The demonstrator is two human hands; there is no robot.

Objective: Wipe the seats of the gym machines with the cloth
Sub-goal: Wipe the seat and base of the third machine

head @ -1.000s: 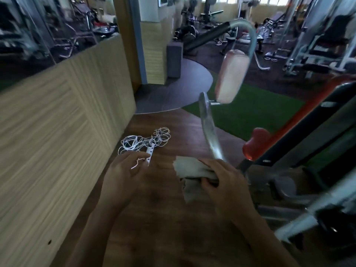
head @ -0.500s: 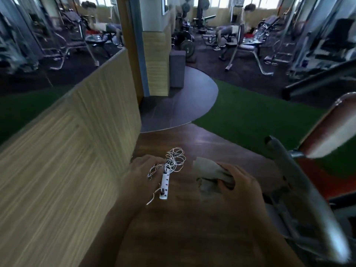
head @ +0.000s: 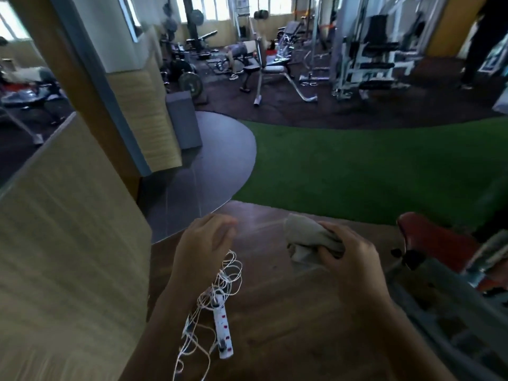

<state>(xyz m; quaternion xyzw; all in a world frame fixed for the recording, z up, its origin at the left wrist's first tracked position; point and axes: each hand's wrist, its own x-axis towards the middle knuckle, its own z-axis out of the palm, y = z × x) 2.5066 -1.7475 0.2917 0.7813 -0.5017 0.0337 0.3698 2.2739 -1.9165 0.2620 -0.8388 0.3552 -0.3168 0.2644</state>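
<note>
My right hand point(head: 347, 259) grips a bunched grey cloth point(head: 305, 240) at chest height over the wooden floor. My left hand point(head: 203, 243) hangs beside it with loosely curled fingers and holds nothing. A red padded seat point(head: 428, 243) of a gym machine shows at the right edge, just right of my right hand, partly cut off. More machines with black seats point(head: 376, 48) and a bench point(head: 264, 68) stand at the far side of the room.
A white power strip point(head: 223, 328) with tangled white cord lies on the wooden floor below my left hand. A wood-panelled wall point(head: 63, 257) runs along the left. Green turf point(head: 357, 166) spreads ahead. A person point(head: 481, 42) stands far right; another lies on a bench point(head: 236, 50).
The view has turned left and up, so the red-seated machine slid to the right edge. The power strip now lies nearer my feet. My right hand keeps hold of the cloth.
</note>
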